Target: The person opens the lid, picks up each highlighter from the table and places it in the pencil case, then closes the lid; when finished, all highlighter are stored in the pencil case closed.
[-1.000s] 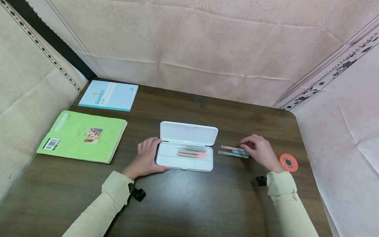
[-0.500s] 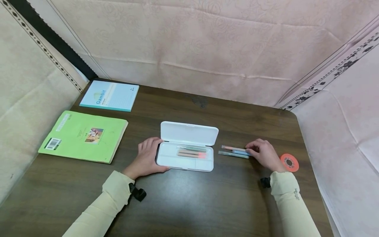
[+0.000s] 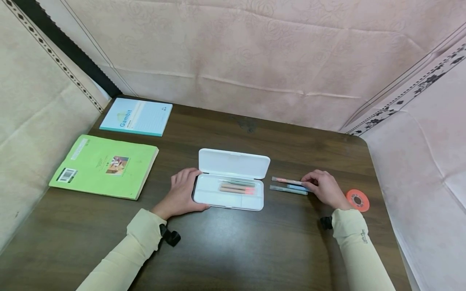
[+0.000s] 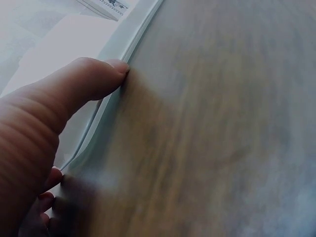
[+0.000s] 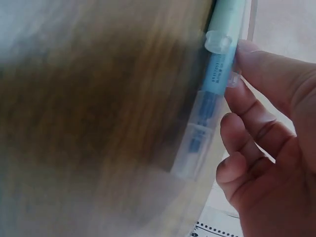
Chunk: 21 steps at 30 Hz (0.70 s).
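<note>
A white pencil case (image 3: pixel 218 201) lies with its lid (image 3: pixel 233 163) raised, and several pens (image 3: pixel 233 191) are inside. My left hand (image 3: pixel 180 194) grips its left end; in the left wrist view the thumb (image 4: pixel 91 79) presses along the front edge. To the right of the case lie a pink-tinted pen (image 3: pixel 285 180), a blue pen (image 3: pixel 297 187) and a grey-green pen (image 3: pixel 287 190). My right hand (image 3: pixel 324 188) pinches the right end of the pink-tinted pen. In the right wrist view the blue pen (image 5: pixel 219 69), clear-capped, overlaps the thumb and index tips.
An orange disc (image 3: pixel 351 199) with a grey centre lies beside my right wrist. At the left are a green book (image 3: pixel 91 173) and a light blue Gambit notebook (image 3: pixel 153 117). Pale patterned cloth (image 3: pixel 255 60) stands around the brown table (image 3: pixel 233 250).
My right hand has shifted slightly to the right along the pens, and more of the pink-tinted pen shows. The left hand stays on the case.
</note>
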Tool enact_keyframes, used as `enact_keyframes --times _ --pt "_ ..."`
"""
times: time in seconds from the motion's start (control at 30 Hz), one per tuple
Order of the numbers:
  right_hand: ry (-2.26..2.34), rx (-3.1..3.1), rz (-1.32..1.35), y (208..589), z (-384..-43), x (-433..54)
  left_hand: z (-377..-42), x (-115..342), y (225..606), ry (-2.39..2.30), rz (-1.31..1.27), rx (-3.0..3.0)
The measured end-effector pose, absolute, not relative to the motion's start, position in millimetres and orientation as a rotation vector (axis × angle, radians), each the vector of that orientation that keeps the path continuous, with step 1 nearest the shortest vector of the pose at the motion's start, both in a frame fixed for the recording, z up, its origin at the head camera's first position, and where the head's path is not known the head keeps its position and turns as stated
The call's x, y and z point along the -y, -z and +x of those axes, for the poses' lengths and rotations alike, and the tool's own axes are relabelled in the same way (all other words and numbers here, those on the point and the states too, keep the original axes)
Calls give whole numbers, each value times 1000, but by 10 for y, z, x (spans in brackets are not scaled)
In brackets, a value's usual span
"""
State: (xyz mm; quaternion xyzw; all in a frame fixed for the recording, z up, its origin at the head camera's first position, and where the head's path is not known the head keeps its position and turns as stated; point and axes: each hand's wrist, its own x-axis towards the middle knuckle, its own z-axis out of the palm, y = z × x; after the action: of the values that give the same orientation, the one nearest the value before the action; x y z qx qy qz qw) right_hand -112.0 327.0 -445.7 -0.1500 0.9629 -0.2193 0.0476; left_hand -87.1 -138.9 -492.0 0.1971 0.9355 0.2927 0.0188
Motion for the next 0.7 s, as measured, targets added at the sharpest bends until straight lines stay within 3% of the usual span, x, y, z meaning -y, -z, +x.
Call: enact_keyframes --times 0.4,0.7 --pt "746 -3119 -494 4067 -1011 -3207 -862 1380 4912 -915 634 -2925" --pt "777 -3109 -712 3844 -917 -2758 -855 1372 4890 -912 627 -2920"
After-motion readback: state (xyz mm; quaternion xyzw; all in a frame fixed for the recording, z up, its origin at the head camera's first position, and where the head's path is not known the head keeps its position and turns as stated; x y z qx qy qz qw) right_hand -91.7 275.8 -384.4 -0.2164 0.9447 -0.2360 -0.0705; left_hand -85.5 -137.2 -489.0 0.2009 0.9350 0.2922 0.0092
